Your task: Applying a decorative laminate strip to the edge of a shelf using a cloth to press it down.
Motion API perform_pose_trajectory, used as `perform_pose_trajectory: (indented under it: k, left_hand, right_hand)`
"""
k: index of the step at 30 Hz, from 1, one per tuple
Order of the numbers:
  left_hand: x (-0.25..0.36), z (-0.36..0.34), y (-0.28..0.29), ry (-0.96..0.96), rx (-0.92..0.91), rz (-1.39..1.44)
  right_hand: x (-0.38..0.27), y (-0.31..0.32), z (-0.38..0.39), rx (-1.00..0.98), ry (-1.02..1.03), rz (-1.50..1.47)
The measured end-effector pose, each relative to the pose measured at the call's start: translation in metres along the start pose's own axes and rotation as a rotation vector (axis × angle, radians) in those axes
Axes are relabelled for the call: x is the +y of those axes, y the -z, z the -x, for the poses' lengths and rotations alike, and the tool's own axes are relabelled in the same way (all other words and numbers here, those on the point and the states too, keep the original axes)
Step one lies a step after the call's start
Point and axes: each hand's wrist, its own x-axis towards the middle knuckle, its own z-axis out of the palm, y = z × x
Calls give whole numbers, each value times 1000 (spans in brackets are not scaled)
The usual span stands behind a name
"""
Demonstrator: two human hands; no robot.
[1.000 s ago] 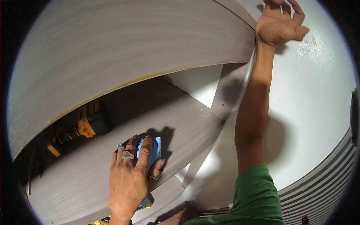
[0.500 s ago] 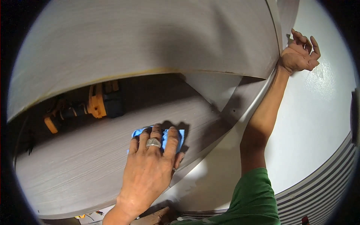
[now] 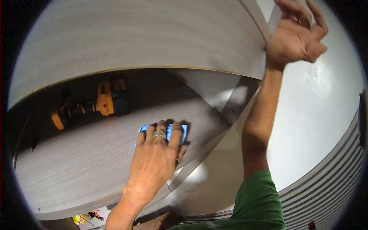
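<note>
My left hand [image 3: 153,159], a ring on one finger, presses a folded blue cloth [image 3: 182,134] onto a grey wood-grain board [image 3: 76,165]. Its fingers lie over the cloth, which shows past their tips and at the side. My right hand [image 3: 295,38] is raised at the upper right, palm showing and fingers apart, partly curled and cut off by the picture's top. Nothing shows in it. Its wrist is at the right edge of a large grey wood-grain panel [image 3: 145,34] that overhangs the board.
An orange and black power tool [image 3: 105,101] lies on the board in the panel's shadow. At the right is a glossy white surface [image 3: 306,126], with a striped ribbed surface [image 3: 326,188] below it. Small yellow and red items [image 3: 80,218] show beneath the board's near edge.
My right hand has come higher and looks larger in the picture. My left hand and the cloth appear slightly higher, while the panel's lower edge and the power tool have shifted in view.
</note>
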Motion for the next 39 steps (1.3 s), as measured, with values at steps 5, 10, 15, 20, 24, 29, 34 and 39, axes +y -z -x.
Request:
perform_pose_trajectory:
  k: [5, 10, 15, 20, 24, 29, 34, 39]
  left_hand:
    - [3, -1, 3, -6, 14, -26]
    - [8, -2, 3, 41, -30, -43]
    - [5, 0, 3, 43, -22, -71]
    - [4, -1, 3, 46, -38, -24]
    - [8, -4, -1, 13, -21, -36]
    - [13, -5, 7, 40, -53, -36]
    - [14, -4, 6, 63, -74, -68]
    - [15, -4, 6, 77, -80, -87]
  right_hand:
    - [-32, -13, 6, 10, -6, 64]
    - [26, 65, 22, 66, -87, 72]
    - [32, 102, 46, 69, -180, 338]
    - [27, 106, 43, -46, -96, 551]
    - [-5, 58, 17, 14, -25, 209]
    - [-30, -29, -16, -64, 242, 268]
    - [-31, -10, -1, -31, 75, 271]
    - [-7, 42, 24, -7, -9, 273]
